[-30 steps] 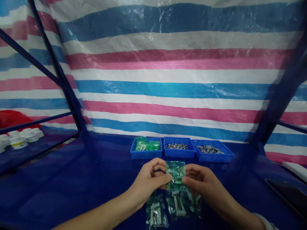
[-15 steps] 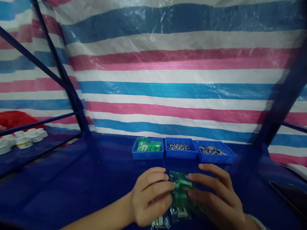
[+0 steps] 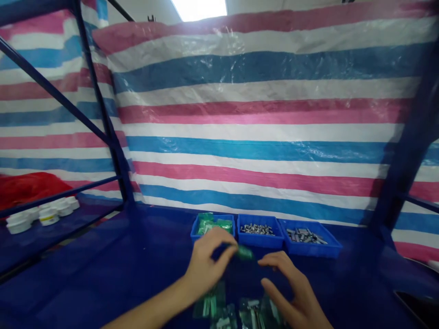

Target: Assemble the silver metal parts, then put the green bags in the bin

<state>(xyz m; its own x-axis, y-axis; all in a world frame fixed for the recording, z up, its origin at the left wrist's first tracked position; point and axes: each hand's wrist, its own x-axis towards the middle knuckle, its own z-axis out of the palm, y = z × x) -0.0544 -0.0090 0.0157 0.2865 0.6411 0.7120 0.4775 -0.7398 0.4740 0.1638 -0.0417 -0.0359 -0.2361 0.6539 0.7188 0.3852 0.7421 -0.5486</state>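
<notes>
My left hand (image 3: 210, 258) is raised over the table, pinching a small green plastic packet (image 3: 244, 252) between thumb and fingertips; motion blurs the packet. To its right, my right hand (image 3: 291, 290) has thumb and fingers apart, with nothing between them. Its fingertips are close to the packet but look separate from it. Below the hands lie several clear-green bags with pale or metal pieces inside, among them one bag (image 3: 210, 301) at the left and another bag (image 3: 253, 313) beside my right hand. My left hand partly covers a blue bin (image 3: 195, 236) of green packets.
Beside that bin stand a blue bin (image 3: 260, 240) of small metal parts and a blue bin (image 3: 313, 249) of flat metal pieces. White tubs (image 3: 48, 215) and red cloth (image 3: 30, 189) are at far left. A dark flat object (image 3: 416, 308) lies at right.
My left hand has lifted a green packet up and forward toward the bins. My right hand has come away from the packets, fingers apart. The camera view has tilted upward.
</notes>
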